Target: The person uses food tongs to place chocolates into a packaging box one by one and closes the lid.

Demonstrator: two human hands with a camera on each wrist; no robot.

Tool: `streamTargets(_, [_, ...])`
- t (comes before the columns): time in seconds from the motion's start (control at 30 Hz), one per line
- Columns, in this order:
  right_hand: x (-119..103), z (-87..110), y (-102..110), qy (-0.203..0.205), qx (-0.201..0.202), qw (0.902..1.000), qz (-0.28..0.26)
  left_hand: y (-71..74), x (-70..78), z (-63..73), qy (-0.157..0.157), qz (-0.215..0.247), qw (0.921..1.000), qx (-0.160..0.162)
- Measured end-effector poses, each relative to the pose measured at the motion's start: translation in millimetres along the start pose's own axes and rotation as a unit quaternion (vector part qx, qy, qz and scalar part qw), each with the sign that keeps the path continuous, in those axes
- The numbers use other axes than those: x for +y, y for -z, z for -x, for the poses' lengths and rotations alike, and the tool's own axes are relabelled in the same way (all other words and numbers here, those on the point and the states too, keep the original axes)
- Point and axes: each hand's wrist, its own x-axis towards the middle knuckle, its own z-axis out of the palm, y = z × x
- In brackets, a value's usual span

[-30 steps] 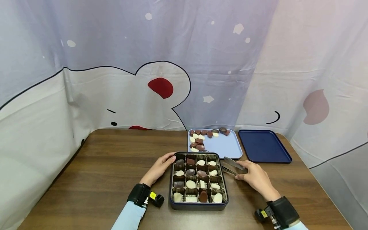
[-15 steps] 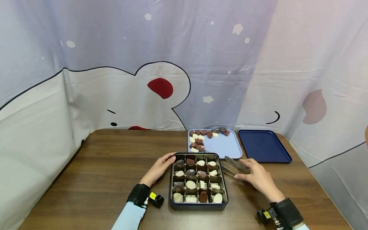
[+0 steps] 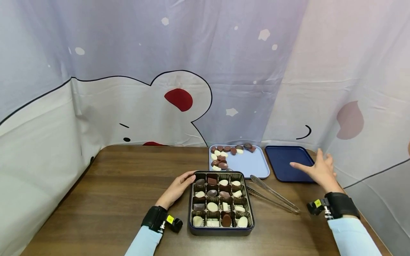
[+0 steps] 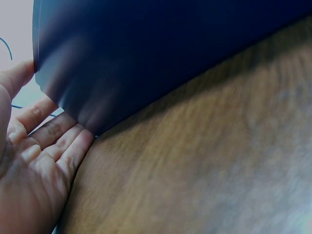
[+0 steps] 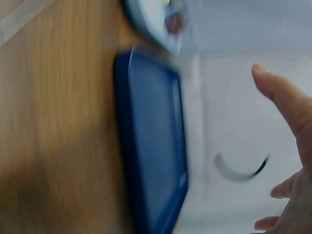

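A dark box of chocolates [image 3: 221,231], divided into small compartments, sits in front of me. My left hand [image 3: 174,190] touches its far left corner; in the left wrist view, the fingers [image 4: 53,131] lie extended against the box's blue side. Metal tongs [image 3: 278,195] lie on the table just right of the box, their arms spread apart. My right hand [image 3: 322,173] is raised at the right edge of a dark blue tray [image 3: 286,163], thumb and fingers spread and holding nothing. The right wrist view shows that tray [image 5: 153,136] blurred, apart from the thumb.
Behind the box, a light blue tray [image 3: 248,166] bears several brown and white chocolates along its left and far sides. Everything stands on a wooden table [image 3: 134,170], with a printed curtain [image 3: 243,71] hanging behind its far edge.
My right hand has let go of the tongs, which now lie on the table, and has moved right and away from me toward the dark blue tray. My left hand stays at the box.
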Motion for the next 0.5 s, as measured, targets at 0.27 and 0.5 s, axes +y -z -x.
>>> streamTargets(0.27, [54, -14.9, -16, -0.093, 0.004, 0.9955, 0.022, -1.2, -1.5, -0.1, -0.007, -0.012, 0.9999, -0.008])
streamTargets(0.5, [64, -17.3, -31, -0.098, 0.081, 0.9908, 0.046, -0.5, -1.3, 0.7, -0.007, -0.007, 0.9999, -0.003])
